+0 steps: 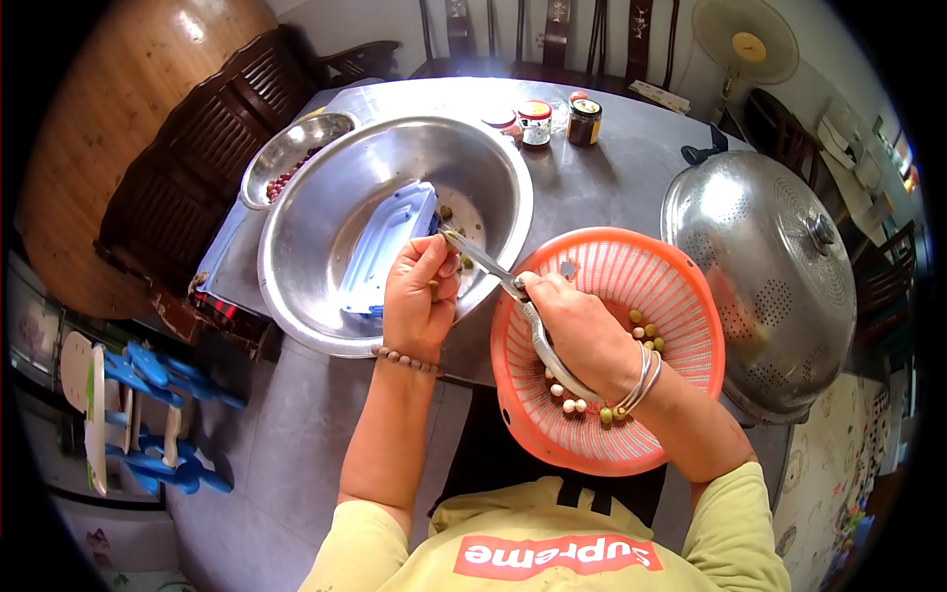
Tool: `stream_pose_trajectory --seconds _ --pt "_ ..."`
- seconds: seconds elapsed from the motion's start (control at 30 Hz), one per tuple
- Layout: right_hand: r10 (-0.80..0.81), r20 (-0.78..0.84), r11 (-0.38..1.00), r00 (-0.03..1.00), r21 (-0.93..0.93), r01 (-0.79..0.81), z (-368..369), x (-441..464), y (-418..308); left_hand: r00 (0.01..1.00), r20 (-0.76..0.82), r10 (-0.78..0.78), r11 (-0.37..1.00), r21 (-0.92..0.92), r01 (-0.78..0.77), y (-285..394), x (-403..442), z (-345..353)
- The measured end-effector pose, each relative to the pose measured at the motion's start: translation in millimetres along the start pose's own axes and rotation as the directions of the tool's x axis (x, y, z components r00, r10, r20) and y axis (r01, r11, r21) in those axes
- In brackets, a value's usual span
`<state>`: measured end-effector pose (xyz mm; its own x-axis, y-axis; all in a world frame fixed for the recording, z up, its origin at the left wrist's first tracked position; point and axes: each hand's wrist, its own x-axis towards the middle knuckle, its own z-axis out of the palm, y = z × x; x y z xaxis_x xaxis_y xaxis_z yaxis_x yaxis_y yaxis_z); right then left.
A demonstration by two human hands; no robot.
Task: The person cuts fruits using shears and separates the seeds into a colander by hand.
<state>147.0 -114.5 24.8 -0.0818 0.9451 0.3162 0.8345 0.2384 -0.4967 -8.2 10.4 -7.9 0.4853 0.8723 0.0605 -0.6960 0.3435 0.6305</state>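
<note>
My left hand, with a beaded bracelet at the wrist, is closed in a pinch over the large steel basin. The small piece at its fingertips is mostly hidden. Around the curved handle of a silver scissor-like tool is wrapped my right hand; the tool's tip meets my left fingertips. Below my right hand sits an orange plastic colander with several round green-brown nuts and whitish kernels. In the basin lie a blue plastic tray and more green-brown nuts.
Behind the large basin, a smaller steel bowl holds dark red pieces. Several jars stand at the table's far side. A perforated metal dome lid is at the right. A wooden bench and a fan are beyond.
</note>
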Motion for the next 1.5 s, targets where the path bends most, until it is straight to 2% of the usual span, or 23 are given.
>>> stream_pose_trajectory --seconds 0.17,0.37,0.43,0.47,0.53,0.67,0.73,0.77,0.83,0.87,0.97,1.03,1.07,1.13,1.17,1.37,1.5 --pt "-0.014 -0.016 1.0 1.0 0.005 0.014 1 0 -1 1.0 0.003 0.006 1.0 0.006 -0.006 0 0 -1" --pt "0.006 -0.024 0.995 1.0 0.101 -0.003 2 2 0 1.0 0.005 0.017 1.0 0.004 -0.017 0 -1 1" --pt "0.06 0.065 0.954 0.996 0.29 -0.077 3 3 3 0.999 0.033 0.019 1.0 -0.004 -0.019 0 0 2" --pt "0.059 0.066 0.954 0.996 0.29 -0.075 0 4 1 1.0 0.012 0.011 1.0 -0.021 -0.011 0 -1 4" --pt "0.178 0.271 0.845 0.946 0.45 -0.288 -11 5 -6 1.0 -0.01 0.004 0.999 -0.037 -0.005 1 -1 5" --pt "0.133 0.263 0.817 0.956 0.516 -0.256 -14 3 -7 1.0 0.023 0.01 0.999 -0.041 -0.009 0 -1 4" --pt "0.164 0.382 0.541 0.91 0.736 -0.407 -13 1 -3 0.999 0.039 0.022 0.999 -0.032 -0.021 -1 -2 4" --pt "0.164 0.382 0.541 0.91 0.736 -0.407 -16 1 -3 0.998 0.042 0.041 0.999 -0.028 -0.039 -1 -2 3" --pt "0.131 0.475 0.351 0.87 0.799 -0.488 -24 2 -5 0.997 0.046 0.057 0.998 -0.022 -0.056 -2 -3 3" --pt "0.132 0.473 0.35 0.871 0.8 -0.487 -22 3 -4 0.997 0.05 0.062 0.998 -0.028 -0.061 -2 -3 4" --pt "0.139 0.449 0.412 0.883 0.784 -0.463 -18 5 -3 0.996 0.032 0.079 0.996 -0.048 -0.077 -3 -3 6" --pt "0.183 0.313 0.76 0.932 0.556 -0.336 -16 4 -6 0.996 0.008 0.091 0.994 -0.064 -0.09 -3 -2 4" --pt "0.184 0.312 0.76 0.932 0.556 -0.336 -12 3 -3 0.996 0.03 0.089 0.994 -0.071 -0.087 -4 0 0" --pt "0.022 0.028 0.96 0.999 0.28 -0.029 1 2 5 0.995 0.051 0.089 0.993 -0.079 -0.085 -3 2 -3" --pt "0.063 0.073 0.966 0.995 0.248 -0.079 1 2 6 0.995 0.055 0.082 0.994 -0.082 -0.077 -3 2 -4" --pt "0.013 0.026 0.985 1.0 0.172 -0.017 7 0 6 0.995 0.03 0.095 0.993 -0.074 -0.092 -3 1 -3" --pt "0.027 0.03 0.987 0.999 0.158 -0.032 2 0 -1 0.995 0.051 0.087 0.993 -0.079 -0.083 -2 0 -4"
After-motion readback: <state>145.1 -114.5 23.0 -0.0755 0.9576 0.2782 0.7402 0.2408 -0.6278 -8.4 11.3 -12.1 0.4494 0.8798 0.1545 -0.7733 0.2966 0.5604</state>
